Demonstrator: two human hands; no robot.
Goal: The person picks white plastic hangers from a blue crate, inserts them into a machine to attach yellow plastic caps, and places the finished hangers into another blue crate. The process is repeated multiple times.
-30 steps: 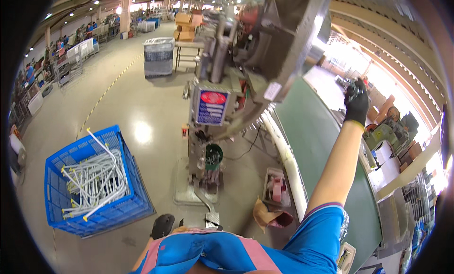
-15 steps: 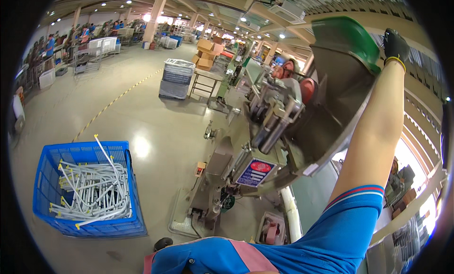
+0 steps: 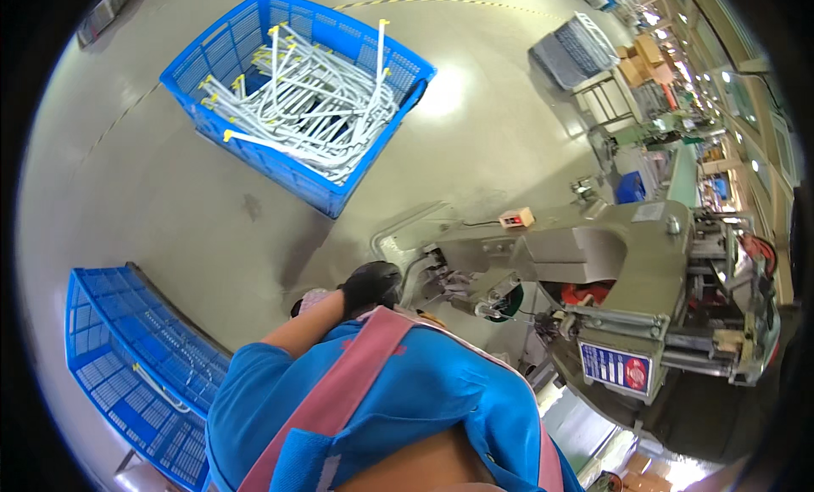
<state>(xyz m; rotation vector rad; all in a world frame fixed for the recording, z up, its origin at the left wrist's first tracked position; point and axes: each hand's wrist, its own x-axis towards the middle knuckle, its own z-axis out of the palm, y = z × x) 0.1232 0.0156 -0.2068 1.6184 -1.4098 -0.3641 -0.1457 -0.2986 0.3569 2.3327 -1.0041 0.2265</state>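
My left hand (image 3: 371,287), in a black glove, is low in front of my body, close to the base of a grey-green machine (image 3: 657,267). Its fingers merge into one dark, rounded shape, so whether it grips anything does not show. Beside the wrist is a patch of pinkish patterned material (image 3: 315,302). My right hand is outside the picture. Ahead and to the left, a blue plastic crate (image 3: 254,148) holds a heap of white bent tubes (image 3: 326,106) with yellow ends.
At my lower left stands another blue crate (image 3: 140,390) with a thin white tube (image 3: 161,388) inside. A small box with red on it (image 3: 516,218) sits by the machine. Farther off are stacked grey crates (image 3: 577,51) and cardboard boxes (image 3: 643,58).
The view has swung down and left. My raised right arm, with its gloved hand by the machine's green hopper, has left the picture. My left hand shows more fully, and the second blue crate appears.
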